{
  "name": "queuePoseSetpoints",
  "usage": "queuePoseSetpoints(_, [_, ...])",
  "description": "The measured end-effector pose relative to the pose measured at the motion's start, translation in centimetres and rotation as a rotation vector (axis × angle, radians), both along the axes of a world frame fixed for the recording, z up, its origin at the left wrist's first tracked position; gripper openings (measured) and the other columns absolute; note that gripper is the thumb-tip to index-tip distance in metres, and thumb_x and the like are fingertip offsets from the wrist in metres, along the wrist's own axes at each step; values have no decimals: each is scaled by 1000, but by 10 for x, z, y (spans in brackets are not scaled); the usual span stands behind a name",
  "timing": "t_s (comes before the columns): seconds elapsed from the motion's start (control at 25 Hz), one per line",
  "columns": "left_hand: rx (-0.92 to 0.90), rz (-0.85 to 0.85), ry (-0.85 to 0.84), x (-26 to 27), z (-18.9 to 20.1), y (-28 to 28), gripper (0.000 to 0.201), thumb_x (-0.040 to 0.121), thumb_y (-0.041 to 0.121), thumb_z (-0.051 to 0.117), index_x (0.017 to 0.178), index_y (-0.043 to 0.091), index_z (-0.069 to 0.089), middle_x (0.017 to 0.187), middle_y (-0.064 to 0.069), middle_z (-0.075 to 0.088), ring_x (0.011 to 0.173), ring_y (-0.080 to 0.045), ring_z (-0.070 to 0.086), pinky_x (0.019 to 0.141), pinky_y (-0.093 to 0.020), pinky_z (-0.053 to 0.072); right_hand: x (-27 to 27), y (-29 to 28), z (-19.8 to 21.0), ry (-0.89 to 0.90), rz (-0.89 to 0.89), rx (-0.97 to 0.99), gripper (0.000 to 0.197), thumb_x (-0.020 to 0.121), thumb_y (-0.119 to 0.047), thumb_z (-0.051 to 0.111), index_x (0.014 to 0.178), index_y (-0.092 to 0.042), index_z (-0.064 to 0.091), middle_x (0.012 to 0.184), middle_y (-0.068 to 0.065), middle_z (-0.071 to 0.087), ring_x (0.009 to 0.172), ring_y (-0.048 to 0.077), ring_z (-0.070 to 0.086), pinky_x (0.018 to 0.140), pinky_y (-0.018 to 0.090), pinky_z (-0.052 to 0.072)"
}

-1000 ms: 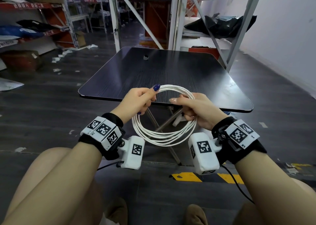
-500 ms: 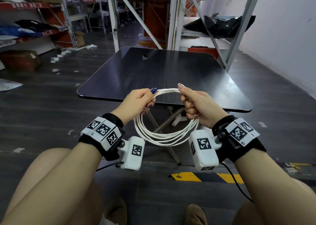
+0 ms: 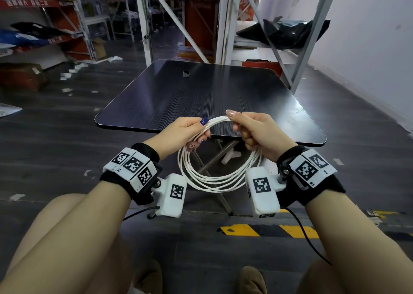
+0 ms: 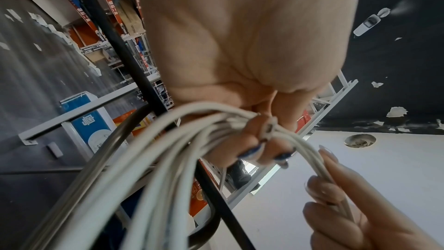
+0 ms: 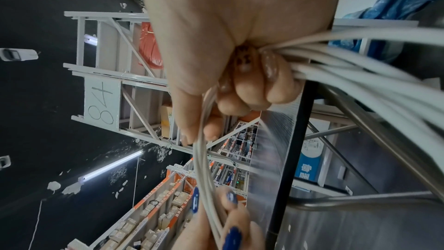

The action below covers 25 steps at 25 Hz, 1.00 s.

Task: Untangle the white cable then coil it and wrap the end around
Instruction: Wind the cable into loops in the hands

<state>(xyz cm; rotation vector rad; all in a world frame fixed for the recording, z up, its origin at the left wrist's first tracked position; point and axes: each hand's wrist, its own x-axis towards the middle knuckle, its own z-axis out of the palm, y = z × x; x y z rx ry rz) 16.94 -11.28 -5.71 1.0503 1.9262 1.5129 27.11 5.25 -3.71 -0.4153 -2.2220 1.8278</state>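
Note:
The white cable point(image 3: 214, 182) hangs as a round coil of several loops in the air, in front of the black table's near edge. My left hand point(image 3: 190, 130) pinches the top left of the coil between thumb and curled fingers; a white plug end point(image 4: 269, 128) shows among its fingertips. My right hand point(image 3: 252, 130) grips the top right of the bundle point(image 5: 336, 64), fingers curled round the strands, forefinger along the top. A short arc of cable point(image 5: 204, 159) spans between the two hands.
The black square table point(image 3: 201, 97) stands just beyond my hands, with a small round hole point(image 3: 186, 73) near its far side. Metal shelving racks point(image 3: 223, 21) rise behind it. My knees and shoes are below, and yellow-black floor tape point(image 3: 268, 230) lies to the right.
My right hand has slid left along the top of the coil toward my left hand, narrowing the gap. The coil has stayed hanging in about the same place.

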Motion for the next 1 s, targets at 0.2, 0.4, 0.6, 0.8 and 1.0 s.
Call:
queuePoseSetpoints(0.2, [-41,43,69,1,5,3,38,99,34,38,88,6,62,57,2,40,45,-8,36,47,-22,31,-8,-1,1,0,64,46,39,87,-43,62,58,-17,52,41,-7,32,33,7,23,38,16,20])
queuePoseSetpoints(0.4, [-27,151,159,-2,-2,5,40,96,41,42,68,13,49,50,9,34,41,-5,29,41,-19,25,-12,-5,0,-9,94,36,39,88,-45,59,61,-17,53,41,-8,31,34,7,23,38,16,20])
queuePoseSetpoints(0.6, [16,197,160,-8,-2,7,40,93,44,46,72,10,47,39,13,30,37,-4,23,38,-17,21,-15,-4,3,-24,105,-63,55,91,-60,40,79,-11,62,45,-5,31,37,8,26,41,20,22])
queuePoseSetpoints(0.8, [-10,194,131,-9,0,6,39,92,44,47,67,14,46,37,12,29,38,-5,22,39,-17,20,-16,1,2,-41,156,-85,61,94,-58,32,88,-9,67,48,1,45,35,9,35,40,20,30])
queuePoseSetpoints(1.0, [-19,176,110,-8,2,2,41,90,48,48,65,15,44,40,12,28,40,-8,21,40,-18,18,-18,5,1,-72,218,-91,58,96,-54,32,94,-8,67,54,3,52,40,12,40,43,22,34])
